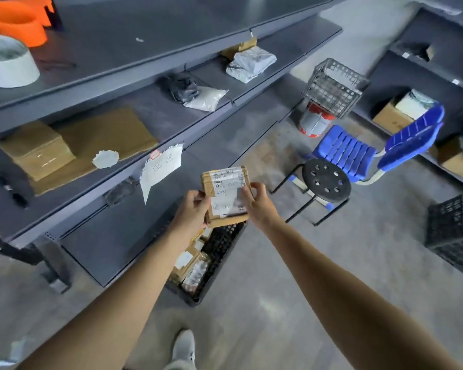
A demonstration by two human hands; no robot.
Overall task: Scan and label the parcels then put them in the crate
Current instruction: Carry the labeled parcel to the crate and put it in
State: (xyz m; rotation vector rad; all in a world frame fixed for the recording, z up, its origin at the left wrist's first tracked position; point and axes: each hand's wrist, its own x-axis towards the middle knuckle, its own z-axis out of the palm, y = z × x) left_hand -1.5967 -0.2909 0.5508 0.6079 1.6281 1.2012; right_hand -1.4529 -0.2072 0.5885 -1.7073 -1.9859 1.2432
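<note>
A small brown cardboard parcel (225, 194) with white labels on its top face is held in the air in front of me. My left hand (191, 210) grips its left edge. My right hand (258, 202) holds its right edge, with fingers lying on the white label. Directly below the parcel, a black plastic crate (219, 260) stands on the floor against the shelving and holds several parcels. More parcels lie on the grey shelf: a grey and white bag pair (251, 64), a black bag beside a white bag (193, 93), and a brown box (38, 149).
Grey shelving (123, 198) runs along my left. A black stool (326, 181) and a blue chair (372, 153) stand to the right, with a grey wire crate (334, 88) behind them. Another black crate (455, 233) sits at the far right. An orange tub (16, 21) is on the top shelf.
</note>
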